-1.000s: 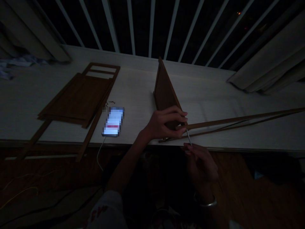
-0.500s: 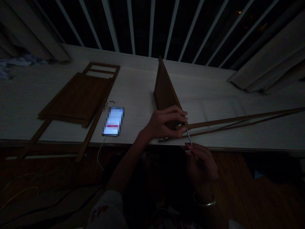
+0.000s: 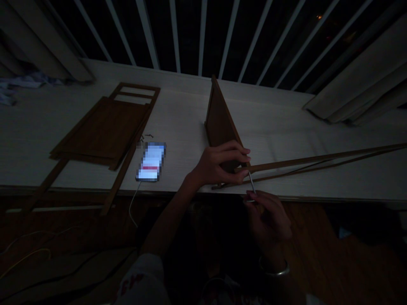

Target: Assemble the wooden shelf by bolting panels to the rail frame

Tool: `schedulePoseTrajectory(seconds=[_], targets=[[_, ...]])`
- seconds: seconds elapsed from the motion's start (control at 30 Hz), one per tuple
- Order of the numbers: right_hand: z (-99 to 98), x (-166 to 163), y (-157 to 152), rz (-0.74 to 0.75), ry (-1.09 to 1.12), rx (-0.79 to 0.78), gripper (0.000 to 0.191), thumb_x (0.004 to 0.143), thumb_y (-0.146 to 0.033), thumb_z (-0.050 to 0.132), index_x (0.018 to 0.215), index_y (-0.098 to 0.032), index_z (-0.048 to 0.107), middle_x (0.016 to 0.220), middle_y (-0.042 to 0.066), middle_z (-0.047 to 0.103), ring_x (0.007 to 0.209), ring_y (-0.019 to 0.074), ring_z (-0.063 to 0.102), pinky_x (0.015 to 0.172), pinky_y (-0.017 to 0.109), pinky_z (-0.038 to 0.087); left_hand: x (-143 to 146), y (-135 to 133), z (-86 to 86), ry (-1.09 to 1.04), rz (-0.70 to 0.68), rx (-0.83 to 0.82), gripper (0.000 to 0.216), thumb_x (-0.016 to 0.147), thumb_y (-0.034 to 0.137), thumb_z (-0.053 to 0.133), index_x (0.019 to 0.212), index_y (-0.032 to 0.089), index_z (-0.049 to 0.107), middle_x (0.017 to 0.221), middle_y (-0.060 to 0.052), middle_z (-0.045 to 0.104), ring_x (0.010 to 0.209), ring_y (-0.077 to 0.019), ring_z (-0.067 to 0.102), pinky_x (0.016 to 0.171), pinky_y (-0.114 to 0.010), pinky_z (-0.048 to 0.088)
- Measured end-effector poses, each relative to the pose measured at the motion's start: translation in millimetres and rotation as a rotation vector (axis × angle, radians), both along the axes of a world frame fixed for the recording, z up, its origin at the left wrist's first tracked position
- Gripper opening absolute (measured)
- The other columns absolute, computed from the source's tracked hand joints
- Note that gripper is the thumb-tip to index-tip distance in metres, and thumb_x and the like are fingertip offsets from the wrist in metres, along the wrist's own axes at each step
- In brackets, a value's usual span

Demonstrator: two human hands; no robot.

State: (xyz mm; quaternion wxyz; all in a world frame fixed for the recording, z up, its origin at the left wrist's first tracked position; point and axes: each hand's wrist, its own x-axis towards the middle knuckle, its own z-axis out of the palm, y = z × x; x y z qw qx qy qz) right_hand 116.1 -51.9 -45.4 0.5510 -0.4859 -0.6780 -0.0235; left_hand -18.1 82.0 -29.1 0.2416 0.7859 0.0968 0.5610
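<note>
My left hand [image 3: 219,163] is closed on the edge of a brown wooden panel [image 3: 219,123] that stands up on its edge, where a long thin wooden bar [image 3: 292,162] joins it. Between thumb and fingers, my right hand [image 3: 270,216] grips a thin metal tool [image 3: 252,182], which looks like a hex key. The tool's tip meets the joint just beside my left fingertips. A bracelet [image 3: 276,271] circles my right wrist. Dim light hides the fastener at the joint.
A second wooden piece [image 3: 104,127] lies at left, its legs reaching past the ledge's front edge. Small loose parts [image 3: 148,136] lie by a lit phone [image 3: 151,162] with a cable [image 3: 131,207]. White window bars [image 3: 202,38] and curtains [image 3: 365,76] stand behind the pale ledge [image 3: 181,110].
My right hand and the metal tool have shifted very slightly. My left hand and the wooden panel stay in place.
</note>
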Motion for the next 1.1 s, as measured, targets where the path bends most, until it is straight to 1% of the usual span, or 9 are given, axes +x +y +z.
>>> schedulePoseTrajectory(seconds=[0.17,0.33,0.57,0.7,0.9,1.1], targets=[[-0.5,0.6,-0.5,0.003,0.008,0.004,0.022,0.076,-0.01,0.063,0.096,-0.021,0.063,0.08,0.003,0.068,0.071,0.0158,0.065,0.059,0.029,0.055,0.1,-0.2,0.0,0.004,-0.004,-0.013,0.022,0.069,0.024,0.065,0.089,0.015,0.061,0.094,-0.005,0.063,0.089,-0.0105,0.062,0.073,-0.022,0.052],[-1.8,0.2,-0.7,-0.019,0.002,0.012,0.019,0.078,-0.013,0.061,0.095,-0.023,0.062,0.079,0.002,0.069,0.071,0.0165,0.065,0.057,0.029,0.055,0.5,-0.3,-0.3,0.0,-0.001,-0.008,0.021,0.069,0.023,0.066,0.088,0.016,0.061,0.093,-0.004,0.063,0.088,-0.0107,0.062,0.072,-0.022,0.052],[-2.7,-1.1,-0.8,0.013,0.019,0.018,0.028,0.074,-0.005,0.063,0.098,-0.02,0.062,0.081,0.003,0.068,0.074,0.0157,0.064,0.061,0.029,0.055,0.1,-0.3,0.1,-0.008,-0.008,-0.005,0.021,0.068,0.022,0.066,0.088,0.014,0.061,0.093,-0.005,0.063,0.09,-0.011,0.062,0.073,-0.022,0.052],[-1.8,-2.1,-0.5,-0.001,0.011,0.042,0.027,0.075,-0.005,0.063,0.096,-0.022,0.062,0.079,0.002,0.068,0.072,0.0155,0.065,0.059,0.029,0.056,0.1,-0.3,0.5,-0.003,-0.002,-0.006,0.022,0.068,0.022,0.067,0.088,0.014,0.061,0.093,-0.005,0.063,0.087,-0.0106,0.062,0.072,-0.022,0.052],[-0.9,-1.6,-0.9,-0.012,-0.008,0.02,0.027,0.075,-0.005,0.062,0.096,-0.022,0.061,0.08,0.002,0.068,0.071,0.015,0.065,0.059,0.028,0.056,0.1,0.4,-1.2,-0.011,-0.005,-0.004,0.024,0.066,0.021,0.068,0.088,0.014,0.061,0.092,-0.006,0.064,0.088,-0.0123,0.062,0.072,-0.023,0.052],[-2.4,-3.2,-1.0,-0.015,0.036,0.036,0.027,0.074,-0.003,0.063,0.094,-0.021,0.062,0.08,0.002,0.068,0.072,0.0146,0.065,0.06,0.028,0.055,1.0,0.4,-0.3,-0.009,-0.008,-0.004,0.022,0.068,0.023,0.066,0.088,0.014,0.061,0.093,-0.004,0.063,0.089,-0.0108,0.062,0.074,-0.023,0.052]])
